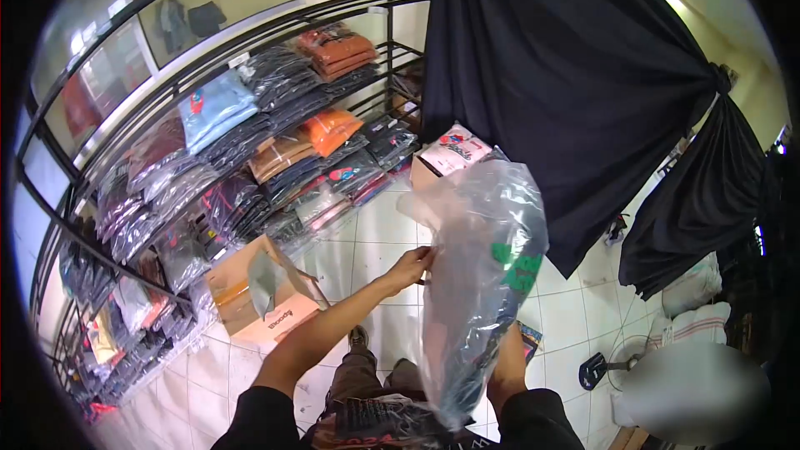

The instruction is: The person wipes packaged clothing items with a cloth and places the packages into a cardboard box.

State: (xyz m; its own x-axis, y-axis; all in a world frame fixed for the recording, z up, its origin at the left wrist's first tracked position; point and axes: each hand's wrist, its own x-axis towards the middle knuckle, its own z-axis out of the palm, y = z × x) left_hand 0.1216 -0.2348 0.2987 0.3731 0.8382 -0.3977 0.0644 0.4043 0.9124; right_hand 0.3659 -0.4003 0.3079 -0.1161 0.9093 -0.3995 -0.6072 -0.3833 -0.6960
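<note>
A large clear plastic bag (479, 283) with green print and dark contents hangs upright before my body. My left hand (410, 268) pinches its left edge, fingers closed. Behind the bag's lower right side my right forearm (508, 367) rises, and my right hand is hidden by the bag. Below, close to my body, lies a dark packed garment (375, 421) with printed lettering. Beyond the top of the bag sits a box with a pink packed garment (454, 150) on it.
Black metal shelves (242, 133) at the left carry bagged folded clothes. An open cardboard box (267, 296) stands on the tiled floor (375, 233). Black cloth (550, 75) hangs at the upper right. White sacks (700, 325) and a dark cap-like item (592, 371) are at the right.
</note>
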